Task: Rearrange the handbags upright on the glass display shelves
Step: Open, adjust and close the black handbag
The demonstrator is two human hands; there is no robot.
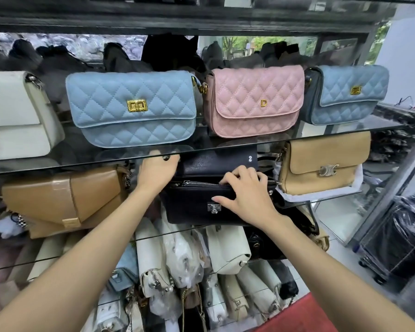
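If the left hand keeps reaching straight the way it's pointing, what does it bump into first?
Probably the raised flap of the black handbag, which the left hand already seems to touch just under the glass shelf edge. Depth is hard to judge here.

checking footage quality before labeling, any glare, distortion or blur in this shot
Head view: wide-angle distortion bows the upper glass shelf and stretches the forearms at the bottom corners; the glass reflects the quilted light blue handbag faintly; lighting is even daylight, soft shadows; the black handbag under the left hand and right hand is sharp; the back row of dark bags is murky.
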